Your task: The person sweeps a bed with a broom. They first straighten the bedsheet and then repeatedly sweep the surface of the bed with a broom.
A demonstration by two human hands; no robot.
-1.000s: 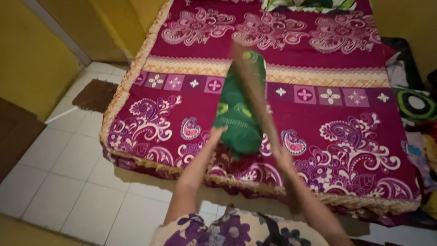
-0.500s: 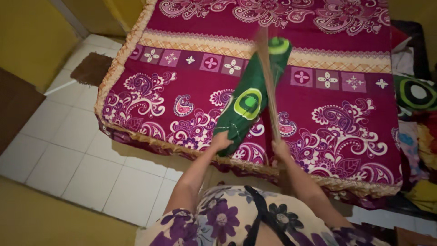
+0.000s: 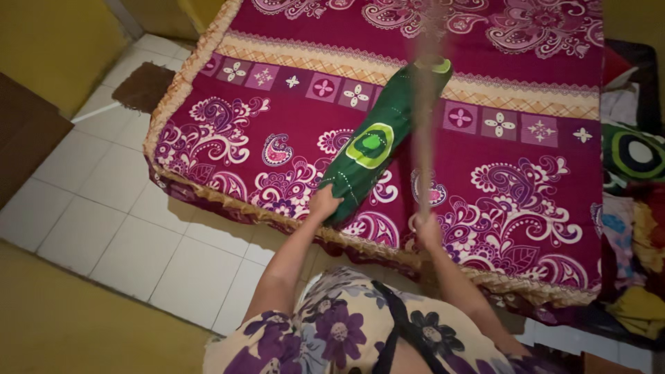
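A long green bolster pillow (image 3: 374, 142) with a yellow-green ring pattern lies slanted on the magenta patterned bed sheet (image 3: 526, 208). My left hand (image 3: 324, 203) grips its near end at the bed's front edge. My right hand (image 3: 428, 230) is closed around a thin, pale stick (image 3: 424, 104) that rises away from me, motion-blurred, just right of the pillow and crossing its far end.
The mattress edge has a tan woven border (image 3: 228, 201) low over a white tiled floor (image 3: 125, 228). A brown mat (image 3: 144, 86) lies at the far left. Piled clothes and a dark item with rings (image 3: 634, 156) crowd the right side. A brown panel (image 3: 24, 138) stands at left.
The pillow has dropped from upright to lying slanted on the sheet, its far end swinging right. The stick has stayed raised. The view has tilted nearer to the bed's front edge.
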